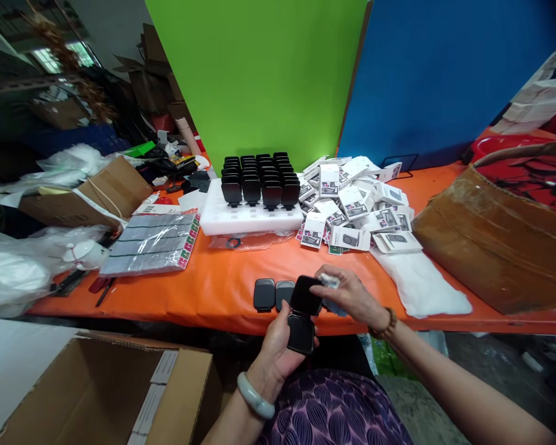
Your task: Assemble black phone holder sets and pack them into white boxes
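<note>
Two flat black units [273, 295], three cardboard boxes [99, 389].

Orange-covered table [222, 290] bearing a white foam tray [250, 217] of upright black devices, a heap of small white boxes [356, 207] just right of it, two black devices [274, 295] at the near edge, a white cloth [421, 284], a wrapped flat pack [152, 242], and brown cartons [491, 241] at both ends.

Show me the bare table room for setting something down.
Bare orange table lies between the foam tray, the sleeve stack and the two black units. The box pile and the back left corner are crowded.
</note>
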Tool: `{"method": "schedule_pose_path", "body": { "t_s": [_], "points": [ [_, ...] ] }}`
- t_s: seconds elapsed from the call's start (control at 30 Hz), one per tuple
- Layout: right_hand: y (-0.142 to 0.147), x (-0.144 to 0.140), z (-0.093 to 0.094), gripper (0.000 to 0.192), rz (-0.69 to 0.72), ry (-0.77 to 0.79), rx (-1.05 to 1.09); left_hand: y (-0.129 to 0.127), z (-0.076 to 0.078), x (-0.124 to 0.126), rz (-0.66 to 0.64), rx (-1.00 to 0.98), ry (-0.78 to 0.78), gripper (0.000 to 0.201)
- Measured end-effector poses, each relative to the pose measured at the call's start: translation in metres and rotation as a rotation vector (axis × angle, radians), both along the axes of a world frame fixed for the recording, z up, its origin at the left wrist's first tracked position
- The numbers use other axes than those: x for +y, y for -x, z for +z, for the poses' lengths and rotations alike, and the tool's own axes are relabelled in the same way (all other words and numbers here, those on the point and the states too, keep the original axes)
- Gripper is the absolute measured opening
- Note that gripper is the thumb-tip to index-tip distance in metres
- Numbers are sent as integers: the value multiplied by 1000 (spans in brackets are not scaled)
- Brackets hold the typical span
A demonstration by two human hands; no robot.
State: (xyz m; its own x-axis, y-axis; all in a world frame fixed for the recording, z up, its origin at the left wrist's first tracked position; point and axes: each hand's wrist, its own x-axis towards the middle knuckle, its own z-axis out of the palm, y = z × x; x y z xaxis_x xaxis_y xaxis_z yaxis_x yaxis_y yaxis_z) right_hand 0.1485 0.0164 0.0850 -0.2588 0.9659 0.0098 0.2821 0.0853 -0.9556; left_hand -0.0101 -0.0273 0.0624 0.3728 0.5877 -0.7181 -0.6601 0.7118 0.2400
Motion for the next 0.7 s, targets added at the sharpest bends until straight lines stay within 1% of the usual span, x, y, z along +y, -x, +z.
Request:
{"method": "schedule_pose_path", "body": {
  "t_s": [0.03, 0.1, 0.13, 0.17, 0.2, 0.27, 0.33, 0.4, 0.47, 0.5, 0.57, 0.63, 0.7],
  "points": [
    [4, -9, 2, 16, 12, -143, -80, 1, -1, 2, 54, 0, 24, 46],
    [16, -28, 4, 9, 89, -407, -249, 4, -1, 8, 155, -5, 57, 44],
    [22, -38, 3, 9, 144, -496, -342, 7, -1, 12, 196, 2, 63, 44],
    [28, -47, 2, 9, 195, -550, -435, 10, 0, 15, 227, 14, 64, 44],
    [32, -54, 1, 11, 230, -571, -520, 13, 2, 18, 246, 28, 69, 44],
    [37, -60, -4, 15, 241, -570, -612, 19, 5, 22, 261, 31, 81, 45],
    [37, -57, -9, 20, 232, -558, -569, 23, 9, 24, 258, -7, 81, 46],
    [34, -46, -12, 24, 242, -563, -444, 27, 13, 26, 267, -47, 38, 45],
    [33, -29, -11, 25, 217, -525, -308, 30, 16, 27, 287, -87, -37, 42],
    [33, -19, -10, 23, 185, -472, -246, 32, 17, 28, 283, -103, -75, 39],
    [36, 6, -7, 17, 110, -314, -152, 38, 15, 30, 241, -90, -129, 34],
    [41, 34, -4, 15, 86, -119, -93, 44, 9, 31, 225, 15, -149, 29],
    [45, 64, -5, 17, 143, 65, -50, 50, -1, 31, 297, 183, -183, 19]
  ]
}}
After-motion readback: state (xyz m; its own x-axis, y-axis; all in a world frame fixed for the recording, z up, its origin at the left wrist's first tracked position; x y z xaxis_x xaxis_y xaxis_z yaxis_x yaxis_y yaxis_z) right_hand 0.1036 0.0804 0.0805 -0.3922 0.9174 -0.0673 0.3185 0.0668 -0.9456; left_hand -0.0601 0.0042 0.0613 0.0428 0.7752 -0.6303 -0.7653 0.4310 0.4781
